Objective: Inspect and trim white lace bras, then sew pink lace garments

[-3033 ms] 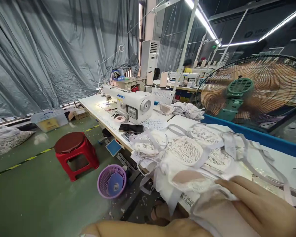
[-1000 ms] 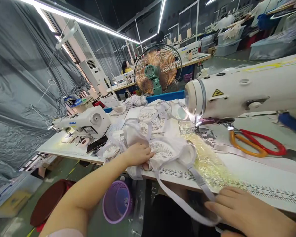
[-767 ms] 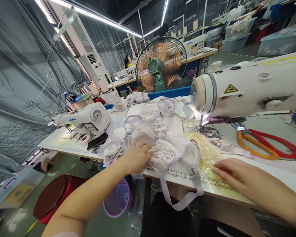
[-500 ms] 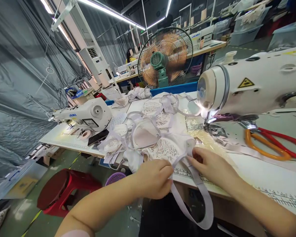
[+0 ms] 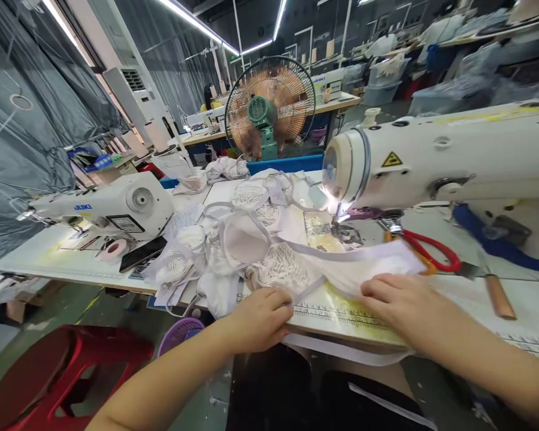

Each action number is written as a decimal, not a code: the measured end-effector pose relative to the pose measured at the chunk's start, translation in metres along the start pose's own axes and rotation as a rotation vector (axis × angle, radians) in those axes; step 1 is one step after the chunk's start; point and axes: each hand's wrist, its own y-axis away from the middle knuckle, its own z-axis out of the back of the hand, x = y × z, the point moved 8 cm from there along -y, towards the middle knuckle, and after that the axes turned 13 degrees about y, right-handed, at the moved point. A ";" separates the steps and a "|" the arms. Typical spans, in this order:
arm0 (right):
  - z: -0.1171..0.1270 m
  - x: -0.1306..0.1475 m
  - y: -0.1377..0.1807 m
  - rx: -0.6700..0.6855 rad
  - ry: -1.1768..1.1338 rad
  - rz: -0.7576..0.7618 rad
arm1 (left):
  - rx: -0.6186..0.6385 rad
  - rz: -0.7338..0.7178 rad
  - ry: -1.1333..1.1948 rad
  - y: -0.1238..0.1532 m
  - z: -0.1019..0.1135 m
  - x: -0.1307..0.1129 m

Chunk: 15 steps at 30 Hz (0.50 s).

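Note:
A white lace bra piece (image 5: pixel 291 269) lies at the front edge of the sewing table (image 5: pixel 467 299), stretched between my hands. My left hand (image 5: pixel 260 317) is closed on its lower edge near a white strap. My right hand (image 5: pixel 399 302) presses down on the right end of the same piece, fingers curled over the cloth. Just behind stands the white sewing machine (image 5: pixel 431 158), with its lit needle area (image 5: pixel 341 215). A pile of more white bra pieces (image 5: pixel 233 239) sits to the left.
Red-and-orange scissors (image 5: pixel 431 254) lie under the machine arm. A second sewing machine (image 5: pixel 112 206), a tape roll (image 5: pixel 112 250) and a phone (image 5: pixel 141 253) sit left. A fan (image 5: pixel 269 105) stands behind; a red stool (image 5: pixel 49 377) and purple basket (image 5: pixel 179 332) are on the floor.
Both hands came off the pile onto one bra piece and pulled it flat and rightward toward the needle. The hanging strap loop now lies along the table's edge.

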 end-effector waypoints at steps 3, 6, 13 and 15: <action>-0.027 -0.014 0.019 -0.004 -0.280 -0.172 | -0.041 0.014 0.018 0.006 0.005 0.003; -0.035 -0.036 0.041 -0.062 -0.351 -0.349 | -0.101 0.045 0.037 0.013 0.009 0.004; -0.039 -0.036 0.052 0.031 -0.271 -0.231 | -0.121 0.180 0.092 0.020 0.006 0.013; -0.039 -0.042 0.053 -0.034 -0.250 -0.262 | -0.105 0.189 0.133 0.020 0.004 0.015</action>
